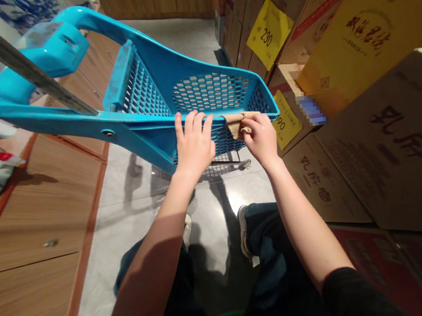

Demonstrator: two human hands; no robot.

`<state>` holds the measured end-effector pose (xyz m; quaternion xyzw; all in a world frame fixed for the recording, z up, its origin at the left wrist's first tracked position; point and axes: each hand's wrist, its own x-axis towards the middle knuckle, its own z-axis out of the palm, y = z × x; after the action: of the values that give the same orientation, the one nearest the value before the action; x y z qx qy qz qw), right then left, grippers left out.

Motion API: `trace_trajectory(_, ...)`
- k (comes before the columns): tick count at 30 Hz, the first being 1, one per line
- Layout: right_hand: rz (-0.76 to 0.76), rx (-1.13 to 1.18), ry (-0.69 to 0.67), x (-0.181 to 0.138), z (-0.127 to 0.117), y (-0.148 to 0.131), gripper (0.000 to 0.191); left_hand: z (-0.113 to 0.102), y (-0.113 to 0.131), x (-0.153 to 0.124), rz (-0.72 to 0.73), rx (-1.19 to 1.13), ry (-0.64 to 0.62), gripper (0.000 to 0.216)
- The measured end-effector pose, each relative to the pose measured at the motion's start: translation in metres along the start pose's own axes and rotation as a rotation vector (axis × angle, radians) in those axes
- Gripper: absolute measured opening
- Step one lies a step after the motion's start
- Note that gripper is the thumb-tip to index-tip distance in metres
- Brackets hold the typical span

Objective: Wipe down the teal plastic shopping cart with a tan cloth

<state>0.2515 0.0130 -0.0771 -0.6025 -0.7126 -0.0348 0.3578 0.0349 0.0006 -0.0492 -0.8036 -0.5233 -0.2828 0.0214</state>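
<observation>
A blue plastic shopping cart [147, 78] with perforated basket walls stands in front of me, its handle toward the left. My left hand [193, 142] rests on the near rim of the basket, fingers spread over the edge and holding nothing. Farther right along the same rim, my right hand [261, 137] pinches a tan cloth [234, 124], which drapes over the rim close to the basket's right end. Part of the cloth is hidden behind my fingers.
Stacked cartons [397, 140] and a yellow box [374, 20] line the right side, with a yellow price sign [268, 33] on them. Wooden cabinets [34, 251] run along the left. A grey metal pole [22, 60] crosses over the cart's handle.
</observation>
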Motion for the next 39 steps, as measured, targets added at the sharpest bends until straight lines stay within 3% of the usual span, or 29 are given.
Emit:
trace_trajectory(3,0.120,-0.028,0.098,0.006,-0.002,0.020,0.032,0.001,-0.001,0.000,0.006,0.010,-0.008,0.075)
trace_trajectory(6,0.136,-0.063,0.163,0.006,0.002,0.027,0.032,0.002,0.000,0.001,0.014,0.009,-0.010,0.075)
trace_trajectory(12,-0.034,-0.002,0.031,-0.003,0.005,0.001,0.033,0.001,0.001,0.000,-0.004,-0.003,-0.014,0.076)
trace_trajectory(19,0.239,0.007,0.190,0.011,0.001,0.041,0.033,0.002,0.000,0.000,0.015,0.024,-0.009,0.070)
trace_trajectory(22,0.199,-0.015,0.161,0.007,0.004,0.032,0.033,0.001,0.001,0.000,0.018,0.031,-0.010,0.072)
trace_trajectory(27,-0.010,0.007,0.009,-0.001,0.005,0.000,0.035,-0.003,0.003,0.001,-0.013,0.055,-0.056,0.070)
trace_trajectory(29,0.012,-0.003,0.016,0.003,0.002,0.005,0.034,-0.003,0.003,0.001,-0.014,0.055,-0.066,0.073)
trace_trajectory(34,0.236,-0.056,0.166,0.014,-0.006,0.045,0.033,-0.002,0.000,0.000,0.004,0.038,-0.072,0.078)
trace_trajectory(36,0.258,-0.083,0.185,0.012,-0.004,0.046,0.034,-0.001,0.000,0.000,0.004,0.032,-0.069,0.078)
trace_trajectory(39,0.167,-0.094,0.137,0.005,0.001,0.029,0.034,0.000,0.000,0.001,-0.007,0.025,-0.062,0.078)
